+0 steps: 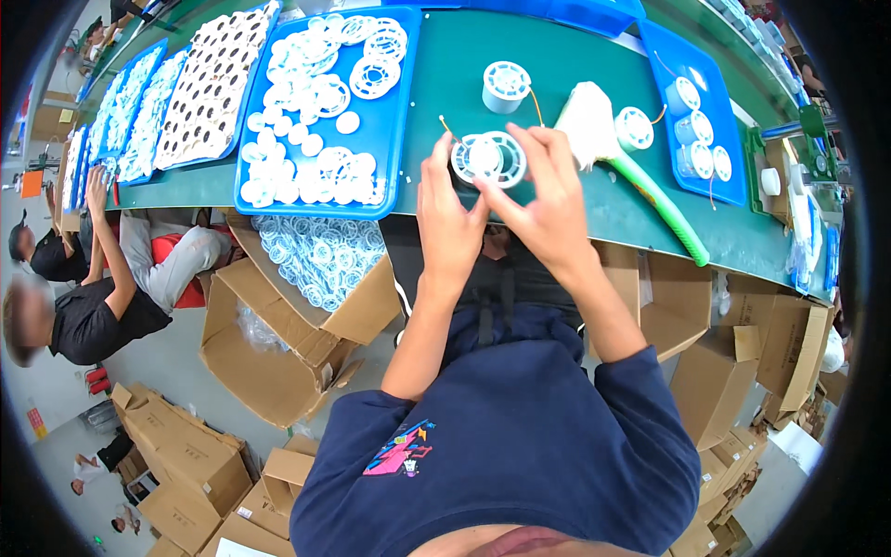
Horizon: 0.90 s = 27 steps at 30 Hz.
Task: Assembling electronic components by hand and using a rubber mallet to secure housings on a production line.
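Above the near edge of the green table, both my hands hold a round white slotted plastic part (504, 160) with a paler small disc at its middle. A thin brown wire sticks up beside it on the left. My left hand (449, 212) grips the left rim, its fingers curled. The right hand (549, 197) pinches the lower and right rim with thumb and fingers. Just beyond, a similar white cylindrical part (507, 85) with a brown wire stands upright. Right of my hands lies a green-handled mallet (661, 209), its head wrapped in white, touching another such part (634, 128).
A blue tray (390, 200) of white rings and small discs sits left; more filled trays (212, 84) continue past it. Another blue tray (733, 172) with several cylindrical parts is right. Cardboard boxes (278, 371) stand below the table, one full of clear rings. A person (102, 297) works at far left.
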### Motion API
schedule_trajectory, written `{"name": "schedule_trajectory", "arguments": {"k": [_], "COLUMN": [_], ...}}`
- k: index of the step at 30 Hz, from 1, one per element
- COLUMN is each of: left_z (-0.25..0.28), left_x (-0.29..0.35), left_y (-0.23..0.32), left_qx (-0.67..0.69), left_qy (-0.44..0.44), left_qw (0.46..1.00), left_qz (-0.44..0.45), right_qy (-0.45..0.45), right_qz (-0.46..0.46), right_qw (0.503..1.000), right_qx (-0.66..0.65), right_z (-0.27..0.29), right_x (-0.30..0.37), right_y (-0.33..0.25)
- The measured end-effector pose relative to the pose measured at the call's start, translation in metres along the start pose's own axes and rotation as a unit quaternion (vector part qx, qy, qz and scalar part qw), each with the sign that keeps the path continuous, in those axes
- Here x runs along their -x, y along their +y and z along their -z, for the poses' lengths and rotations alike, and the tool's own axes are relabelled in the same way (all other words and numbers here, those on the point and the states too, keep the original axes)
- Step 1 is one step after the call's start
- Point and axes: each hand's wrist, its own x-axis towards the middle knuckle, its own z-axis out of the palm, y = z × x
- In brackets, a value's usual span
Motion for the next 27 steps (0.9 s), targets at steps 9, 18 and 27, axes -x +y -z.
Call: {"name": "schedule_trajectory", "arguments": {"k": [9,18,27], "left_z": [-0.009,-0.012,-0.013], "left_x": [0.005,0.005,0.002], "left_y": [0.001,-0.003,-0.004], "left_qx": [-0.002,-0.018,-0.005], "left_qy": [0.041,0.058,0.049], "left_qw": [0.999,0.998,0.998], "left_qz": [-0.005,-0.010,-0.045], "right_qy": [-0.004,0.005,-0.043], "right_qz": [-0.042,-0.095,-0.159], "right_qw": [0.999,0.995,0.982], "right_qx": [0.021,0.042,0.095], "right_z": [-0.021,-0.023,-0.014], "right_x": [0.000,-0.002,-0.005], "right_y": [-0.009,-0.020,-0.019]}}
